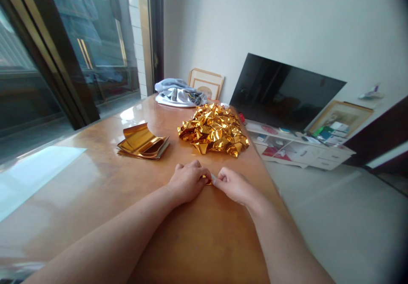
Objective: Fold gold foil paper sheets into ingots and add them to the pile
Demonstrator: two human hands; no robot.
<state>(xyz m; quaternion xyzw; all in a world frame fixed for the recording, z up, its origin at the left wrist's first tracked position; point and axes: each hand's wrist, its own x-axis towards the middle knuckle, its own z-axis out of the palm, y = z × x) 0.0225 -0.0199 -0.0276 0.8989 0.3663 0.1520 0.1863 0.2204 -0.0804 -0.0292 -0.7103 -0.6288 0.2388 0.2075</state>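
Note:
Between my two hands, on the wooden table (204, 241), is a small piece of gold foil paper (208, 181) with a pale edge on its right. My left hand (190, 182) is closed on its left side, thumb and fingers curled. At the other side my right hand (233, 184) pinches the pale end. The fingers cover much of the piece. Just beyond them lies a heap of folded gold foil pieces (215, 129). A stack of flat gold foil sheets (142, 143) rests to the left, its top sheet curling up.
Folded pale blue clothing (180, 92) lies at the table's far end. Picture frames (206, 82) lean against the wall behind. To the right, past the table edge, a white TV cabinet (299, 152) stands below a large television (283, 92). A glass sliding door (92, 41) is at left.

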